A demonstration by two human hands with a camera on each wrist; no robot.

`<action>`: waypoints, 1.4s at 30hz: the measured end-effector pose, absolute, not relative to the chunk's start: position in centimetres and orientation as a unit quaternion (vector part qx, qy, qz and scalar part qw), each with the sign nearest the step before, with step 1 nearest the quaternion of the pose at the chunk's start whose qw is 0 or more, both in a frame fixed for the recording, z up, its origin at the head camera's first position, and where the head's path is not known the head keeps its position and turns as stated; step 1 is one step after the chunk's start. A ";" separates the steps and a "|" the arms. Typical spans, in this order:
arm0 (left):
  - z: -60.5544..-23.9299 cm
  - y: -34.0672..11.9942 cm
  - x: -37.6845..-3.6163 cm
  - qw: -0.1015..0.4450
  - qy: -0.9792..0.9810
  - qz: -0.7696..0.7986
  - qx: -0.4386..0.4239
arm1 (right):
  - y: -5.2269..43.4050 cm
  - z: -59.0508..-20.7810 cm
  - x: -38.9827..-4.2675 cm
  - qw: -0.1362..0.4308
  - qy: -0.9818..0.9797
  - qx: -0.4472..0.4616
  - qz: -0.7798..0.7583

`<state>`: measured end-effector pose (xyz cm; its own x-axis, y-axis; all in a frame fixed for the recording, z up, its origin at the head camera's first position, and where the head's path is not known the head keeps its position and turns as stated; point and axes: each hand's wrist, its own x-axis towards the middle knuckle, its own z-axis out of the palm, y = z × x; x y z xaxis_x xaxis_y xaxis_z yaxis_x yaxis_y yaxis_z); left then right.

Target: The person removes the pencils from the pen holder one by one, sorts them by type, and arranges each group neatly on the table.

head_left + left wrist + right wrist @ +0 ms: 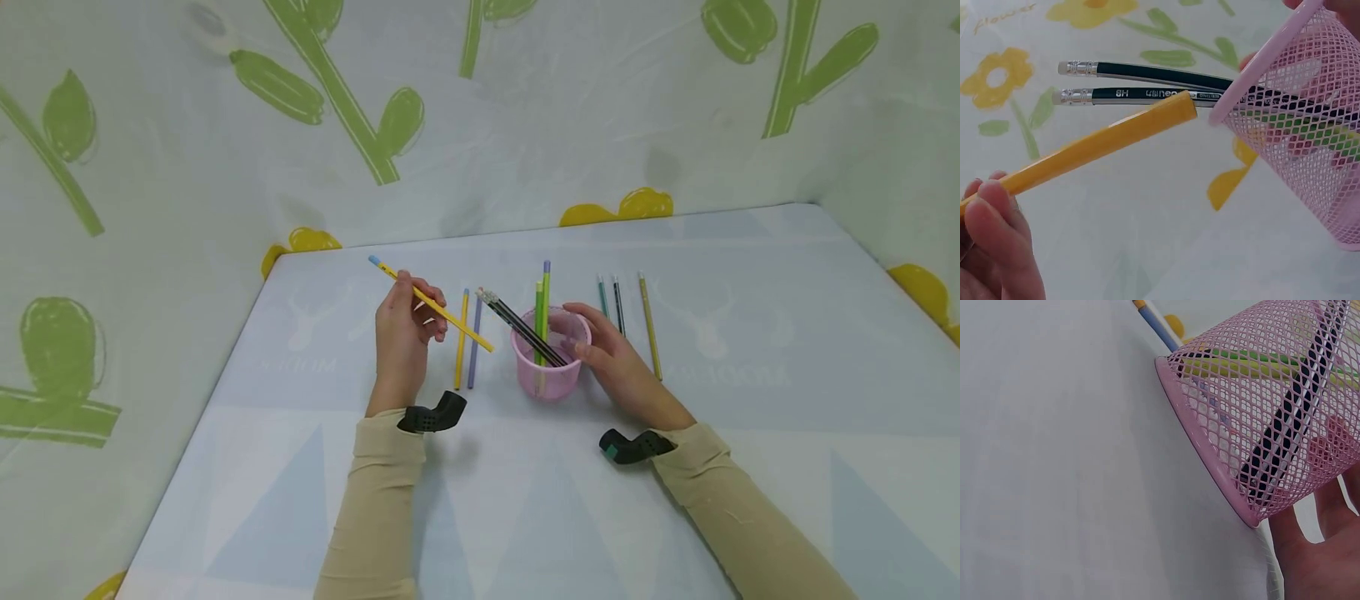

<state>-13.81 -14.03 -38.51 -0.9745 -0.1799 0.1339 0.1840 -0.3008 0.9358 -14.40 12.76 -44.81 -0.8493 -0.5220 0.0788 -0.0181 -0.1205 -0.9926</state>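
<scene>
My left hand [403,325] pinches a yellow pencil [467,330] with a blue end. Its other end points toward the cup, and in the left wrist view that plain end of the yellow pencil [1110,142] overlaps a dark pencil. My right hand [622,371] holds a pink mesh pen cup [550,386] by its right side, the thumb at the rim and fingers [1329,509] against the mesh. Inside the cup, dark green HB pencils [1141,94] with white erasers lean left over the rim, while green pencils [546,292] stand more upright.
Left of the cup, another yellow pencil [461,346] and a purple pencil [475,346] lie on the pale patterned tabletop [495,492]. To its right lie a teal pencil [602,292], a dark pencil [618,302] and a gold pencil [650,329]. A leaf-patterned wall [487,150] rises behind.
</scene>
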 end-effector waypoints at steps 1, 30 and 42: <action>-38.6 -14.1 -13.9 0.114 -0.577 -0.809 0.005 | 12.8 -44.8 -14.4 0.176 0.641 -0.210 -0.717; -42.6 -15.5 -15.4 -0.026 -0.857 -0.489 0.159 | 13.0 -44.3 -14.2 0.181 0.661 -0.203 -0.700; -44.0 -14.8 -15.5 -0.025 -0.931 -0.351 0.098 | 12.9 -43.5 -13.8 0.190 0.657 -0.195 -0.704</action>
